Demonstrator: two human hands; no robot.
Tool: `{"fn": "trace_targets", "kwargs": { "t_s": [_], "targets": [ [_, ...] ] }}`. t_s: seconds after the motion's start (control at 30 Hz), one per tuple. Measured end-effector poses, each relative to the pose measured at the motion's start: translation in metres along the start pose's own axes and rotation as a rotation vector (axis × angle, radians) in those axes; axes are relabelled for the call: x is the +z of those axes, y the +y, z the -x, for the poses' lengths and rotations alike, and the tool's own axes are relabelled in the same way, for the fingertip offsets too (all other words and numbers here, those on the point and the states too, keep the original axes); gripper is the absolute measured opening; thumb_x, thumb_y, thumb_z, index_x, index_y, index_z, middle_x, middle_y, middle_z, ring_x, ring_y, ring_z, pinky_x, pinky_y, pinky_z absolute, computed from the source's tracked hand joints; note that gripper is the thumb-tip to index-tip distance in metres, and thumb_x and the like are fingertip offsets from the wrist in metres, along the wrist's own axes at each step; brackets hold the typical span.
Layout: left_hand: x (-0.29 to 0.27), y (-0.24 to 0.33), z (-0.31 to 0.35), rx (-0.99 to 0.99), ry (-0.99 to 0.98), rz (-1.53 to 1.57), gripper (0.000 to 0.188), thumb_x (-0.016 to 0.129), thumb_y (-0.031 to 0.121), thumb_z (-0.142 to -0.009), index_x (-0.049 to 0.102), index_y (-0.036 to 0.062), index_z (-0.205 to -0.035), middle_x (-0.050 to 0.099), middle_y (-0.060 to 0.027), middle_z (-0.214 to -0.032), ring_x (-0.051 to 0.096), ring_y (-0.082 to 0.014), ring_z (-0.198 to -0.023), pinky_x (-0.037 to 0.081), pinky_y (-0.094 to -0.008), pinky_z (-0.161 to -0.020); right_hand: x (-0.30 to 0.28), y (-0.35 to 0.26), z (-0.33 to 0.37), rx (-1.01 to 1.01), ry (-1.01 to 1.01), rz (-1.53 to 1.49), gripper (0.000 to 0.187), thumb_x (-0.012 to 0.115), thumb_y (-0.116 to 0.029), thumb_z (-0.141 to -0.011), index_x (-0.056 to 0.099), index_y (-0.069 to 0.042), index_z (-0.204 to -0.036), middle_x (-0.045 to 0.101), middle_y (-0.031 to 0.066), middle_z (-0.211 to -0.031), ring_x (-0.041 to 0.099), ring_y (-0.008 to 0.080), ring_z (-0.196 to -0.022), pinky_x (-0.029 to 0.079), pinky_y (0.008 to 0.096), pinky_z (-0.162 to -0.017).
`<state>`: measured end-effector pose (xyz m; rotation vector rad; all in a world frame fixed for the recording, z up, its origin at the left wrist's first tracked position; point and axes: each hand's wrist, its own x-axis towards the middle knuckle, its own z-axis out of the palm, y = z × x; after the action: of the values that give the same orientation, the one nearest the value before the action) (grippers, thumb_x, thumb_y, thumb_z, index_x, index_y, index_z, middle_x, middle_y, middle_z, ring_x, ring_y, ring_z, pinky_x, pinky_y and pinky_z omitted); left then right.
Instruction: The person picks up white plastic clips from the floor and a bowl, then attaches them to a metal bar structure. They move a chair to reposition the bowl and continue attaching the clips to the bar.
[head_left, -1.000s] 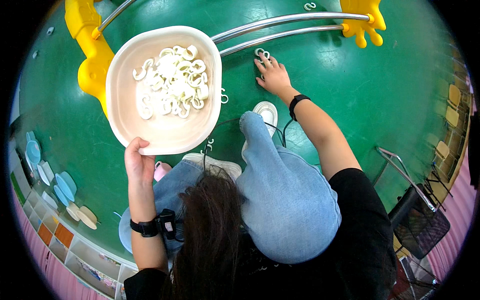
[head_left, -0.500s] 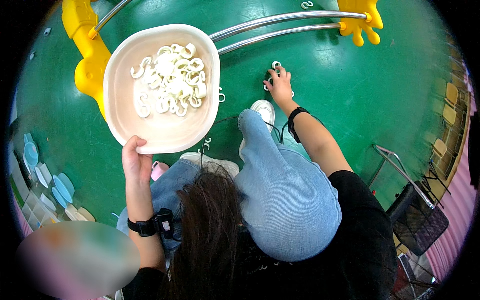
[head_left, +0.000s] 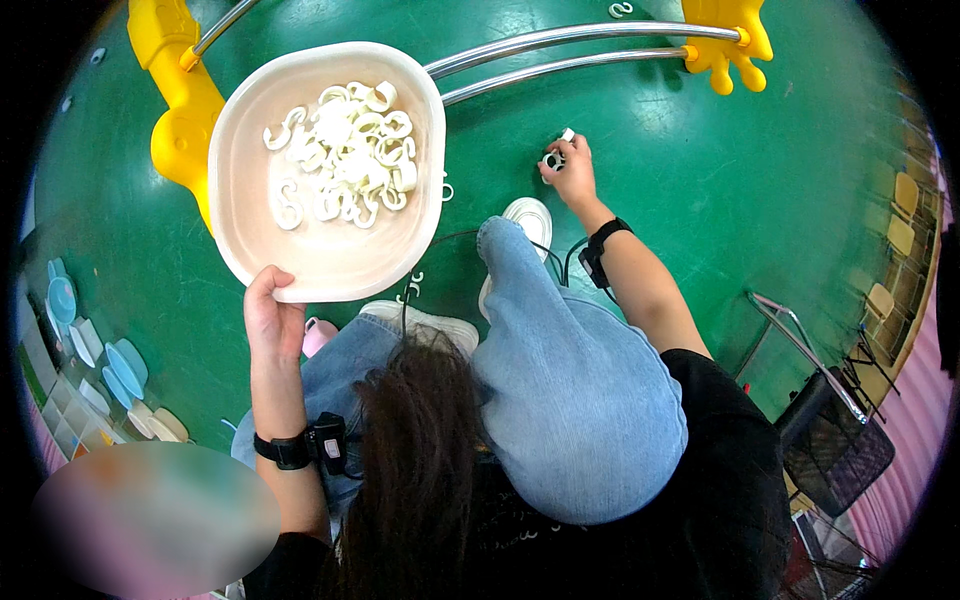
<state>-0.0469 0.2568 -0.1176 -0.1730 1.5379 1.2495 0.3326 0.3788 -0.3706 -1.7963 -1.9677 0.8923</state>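
My left hand (head_left: 272, 316) grips the near rim of a pale, rounded-square plastic basin (head_left: 345, 268), thumb over the edge. Inside the basin lies a heap of white S-shaped hooks (head_left: 365, 155), with a couple lying apart on its left side. Over the green floor to the right, my right hand (head_left: 573, 180) is closed around several white hooks (head_left: 553, 161), which stick out between the fingers. A loose hook (head_left: 447, 189) rests on the floor beside the basin's right wall. More hooks (head_left: 416, 285) lie near my left shoe.
A yellow plastic frame (head_left: 188, 110) with curved metal bars (head_left: 590, 38) stands beyond the basin. Past the bars lies another hook (head_left: 621, 10). My white shoe (head_left: 528, 222) and a black cable are near my right hand. A pink object (head_left: 318, 336) sits below the basin. A black chair (head_left: 835, 440) stands right.
My right hand has closed on the white hooks and lifted slightly, drawing a little to the right and nearer. The basin stays almost where it was in my left hand.
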Motion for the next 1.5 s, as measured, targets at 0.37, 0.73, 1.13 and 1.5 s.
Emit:
{"fn": "trace_targets", "kwargs": {
  "t_s": [0.37,0.73,1.13,1.5],
  "targets": [
    [-0.012,-0.003,-0.007,0.014,-0.015,-0.063,0.044,0.046,-0.004,-0.069,0.043,-0.005,-0.113,0.054,-0.0124,-0.107,0.055,-0.0233,-0.096,0.049,-0.035,-0.081,-0.1,-0.198,-0.004,-0.426,0.264,-0.736,0.039,0.08,-0.009,-0.06,0.062,-0.007,-0.095,0.041,0.0078,-0.106,0.052,0.0189,-0.096,0.055,0.0279,-0.074],
    [-0.007,-0.005,-0.007,0.039,-0.021,-0.116,0.046,0.045,-0.005,-0.07,0.043,-0.0051,-0.116,0.054,-0.0134,-0.11,0.055,-0.0244,-0.099,0.048,-0.037,-0.085,-0.065,-0.291,-0.014,-1.264,-0.165,-0.104,0.017,0.059,-0.013,-0.072,0.061,-0.011,-0.089,0.053,0.007,-0.113,0.051,0.0279,-0.104,0.049,0.0349,-0.077],
    [-0.002,-0.004,-0.007,0.025,-0.002,-0.11,0.051,0.046,-0.009,-0.068,0.042,-0.0018,-0.119,0.053,-0.0121,-0.106,0.055,-0.0237,-0.094,0.049,-0.0358,-0.08,-0.056,-0.266,-0.011,-1.036,-0.144,-0.28,0.016,0.055,-0.008,-0.074,0.061,-0.008,-0.089,0.06,0.0054,-0.096,0.056,0.0227,-0.093,0.05,0.0335,-0.071],
    [-0.009,0.007,-0.006,-0.006,-0.016,-0.099,0.053,0.048,-0.006,-0.067,0.04,-0.003,-0.12,0.052,-0.0135,-0.112,0.053,-0.0255,-0.1,0.046,-0.0392,-0.086,-0.086,-0.198,-0.039,-0.643,0.429,-0.368,0.013,0.064,-0.007,-0.068,0.062,-0.006,-0.081,0.062,0.0072,-0.084,0.057,0.0234,-0.075,0.047,0.036,-0.069]
  ]
}}
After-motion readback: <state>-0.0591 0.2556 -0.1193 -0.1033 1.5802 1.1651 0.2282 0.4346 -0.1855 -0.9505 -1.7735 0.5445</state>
